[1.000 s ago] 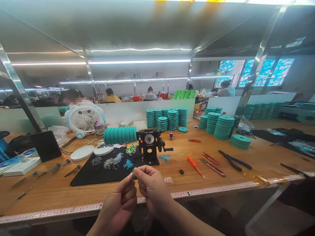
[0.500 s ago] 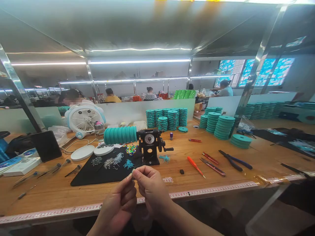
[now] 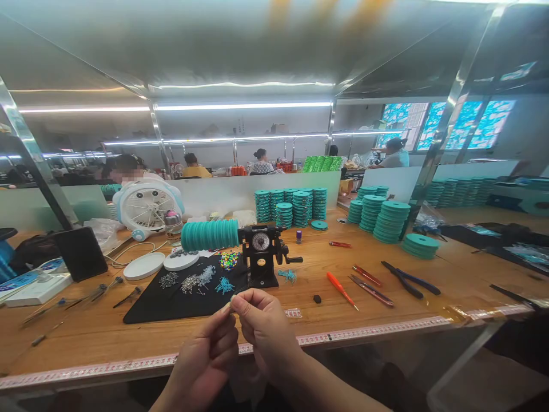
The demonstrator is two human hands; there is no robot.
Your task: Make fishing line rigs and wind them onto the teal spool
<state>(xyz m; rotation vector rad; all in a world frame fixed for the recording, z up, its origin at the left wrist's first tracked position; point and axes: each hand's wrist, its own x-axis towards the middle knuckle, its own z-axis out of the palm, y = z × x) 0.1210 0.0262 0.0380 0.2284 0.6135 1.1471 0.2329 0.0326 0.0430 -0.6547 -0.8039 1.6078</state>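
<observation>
My left hand (image 3: pixel 214 343) and my right hand (image 3: pixel 261 326) meet fingertip to fingertip above the table's front edge. Both are closed in a pinch around something tiny, mostly hidden between thumbs and fingers. Just beyond them stands a black hand-cranked winder (image 3: pixel 262 257) with a round dial, carrying a row of teal spools (image 3: pixel 209 234). On a black mat (image 3: pixel 158 303) to the left lie small piles of silvery metal pieces (image 3: pixel 189 284), clear bits (image 3: pixel 207 276), coloured beads (image 3: pixel 229 261) and teal pieces (image 3: pixel 223 285). More teal pieces (image 3: pixel 287 276) rest right of the winder.
An orange screwdriver (image 3: pixel 341 289), tweezers (image 3: pixel 372 290) and pliers (image 3: pixel 409 280) lie to the right. Stacks of teal spools (image 3: pixel 388 220) stand behind them. At the left are white lids (image 3: pixel 143 266), a fan (image 3: pixel 148 207) and a dark tablet (image 3: pixel 80 254). Co-workers sit beyond the frosted partition (image 3: pixel 214 197).
My hands stay pinched together in almost the same place. In the background, the person at the right has lowered an arm slightly.
</observation>
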